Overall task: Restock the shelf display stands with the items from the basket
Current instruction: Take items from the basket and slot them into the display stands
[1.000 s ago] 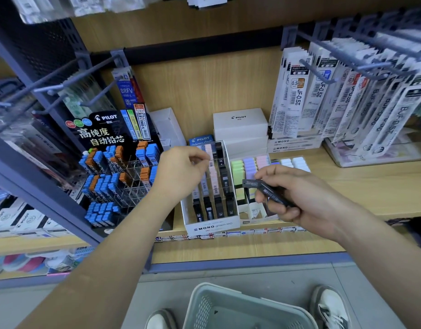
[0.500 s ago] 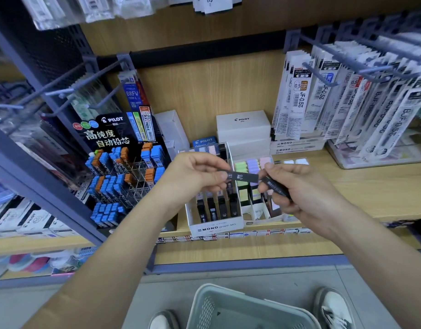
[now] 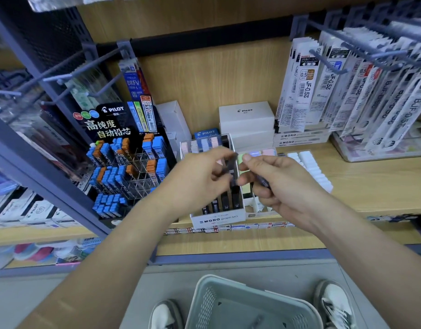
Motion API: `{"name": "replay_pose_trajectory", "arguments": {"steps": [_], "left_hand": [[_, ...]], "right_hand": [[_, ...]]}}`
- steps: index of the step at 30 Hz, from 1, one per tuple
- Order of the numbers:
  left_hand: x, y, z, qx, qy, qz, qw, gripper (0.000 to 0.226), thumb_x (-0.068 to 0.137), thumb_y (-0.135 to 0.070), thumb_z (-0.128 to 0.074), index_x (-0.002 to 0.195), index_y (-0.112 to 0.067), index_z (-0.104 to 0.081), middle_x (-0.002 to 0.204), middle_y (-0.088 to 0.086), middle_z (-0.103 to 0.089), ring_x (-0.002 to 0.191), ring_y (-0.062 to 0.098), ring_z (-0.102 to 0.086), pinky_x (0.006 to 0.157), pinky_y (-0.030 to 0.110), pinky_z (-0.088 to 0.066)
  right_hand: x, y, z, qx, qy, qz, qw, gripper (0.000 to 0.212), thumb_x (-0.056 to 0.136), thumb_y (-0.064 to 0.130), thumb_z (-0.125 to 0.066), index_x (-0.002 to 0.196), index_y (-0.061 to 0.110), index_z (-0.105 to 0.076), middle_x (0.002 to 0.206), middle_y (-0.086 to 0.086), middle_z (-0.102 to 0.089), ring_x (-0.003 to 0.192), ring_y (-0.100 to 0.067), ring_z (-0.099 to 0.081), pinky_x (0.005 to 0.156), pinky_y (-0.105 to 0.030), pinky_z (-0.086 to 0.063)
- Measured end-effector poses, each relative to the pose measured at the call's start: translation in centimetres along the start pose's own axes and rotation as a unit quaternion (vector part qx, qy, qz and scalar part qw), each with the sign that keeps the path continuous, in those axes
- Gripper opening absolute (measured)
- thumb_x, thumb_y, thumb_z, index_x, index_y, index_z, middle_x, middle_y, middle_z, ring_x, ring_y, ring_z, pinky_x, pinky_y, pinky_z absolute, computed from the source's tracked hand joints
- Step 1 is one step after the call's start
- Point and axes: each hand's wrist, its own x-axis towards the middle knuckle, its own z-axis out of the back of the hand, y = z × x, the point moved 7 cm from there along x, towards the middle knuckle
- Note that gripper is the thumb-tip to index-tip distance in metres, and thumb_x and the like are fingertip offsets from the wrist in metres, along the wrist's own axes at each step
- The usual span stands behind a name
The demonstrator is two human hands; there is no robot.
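Both grips full — our left hand pinched one lead case, roughly upright over the MONO box; our right hand clutched spares.

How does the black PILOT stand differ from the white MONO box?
The PILOT stand is black with a tall header; the MONO box is white and low. The stand holds blue and orange cases in clear cells; the box holds dark and pastel ones in rows. Both sit on the wooden shelf.
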Motion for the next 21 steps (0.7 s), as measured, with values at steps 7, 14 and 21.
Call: {"name": "replay_pose_trajectory", "arguments": {"steps": [7, 14, 21], "left_hand": [[-1.2, 4.7, 3.8, -0.23, -0.044, 0.145, 0.961, 0.01, 0.099, -0.02, -0.046, 0.102, -0.016, -0.055, 0.089, 0.01, -0.073, 0.088, 0.021, -0.071, 0.08, 0.033, -0.058], [-2.7, 7.5, 5.0, -0.191, -0.115, 0.15, 0.963, 0.007, 0.085, -0.014, -0.068, 0.092, -0.015, -0.07, 0.075, 0.007, -0.068, 0.07, 0.014, -0.063, 0.07, 0.021, -0.055], [-3.7, 9.7, 3.7, -0.219, -0.133, 0.181, 0.95, 0.012, 0.082, -0.01, -0.072, 0.09, -0.018, -0.069, 0.08, 0.008, -0.072, 0.078, 0.016, -0.067, 0.074, 0.025, -0.055]], "right_hand": [[0.0, -0.7, 0.3, -0.012, 0.007, -0.052, 0.999, 0.02, 0.101, 0.015, -0.048, 0.107, 0.007, -0.065, 0.094, -0.008, -0.076, 0.052, -0.011, -0.042, 0.046, -0.017, -0.029], [0.3, -1.5, 0.0, -0.012, -0.002, -0.075, 0.997, 0.021, 0.099, 0.011, -0.05, 0.104, 0.001, -0.068, 0.091, -0.013, -0.075, 0.051, -0.013, -0.044, 0.04, -0.018, -0.032], [0.4, -1.8, -0.8, -0.016, 0.004, -0.077, 0.997, 0.021, 0.099, 0.012, -0.051, 0.101, 0.003, -0.069, 0.082, -0.011, -0.073, 0.051, -0.013, -0.046, 0.04, -0.018, -0.033]]}}
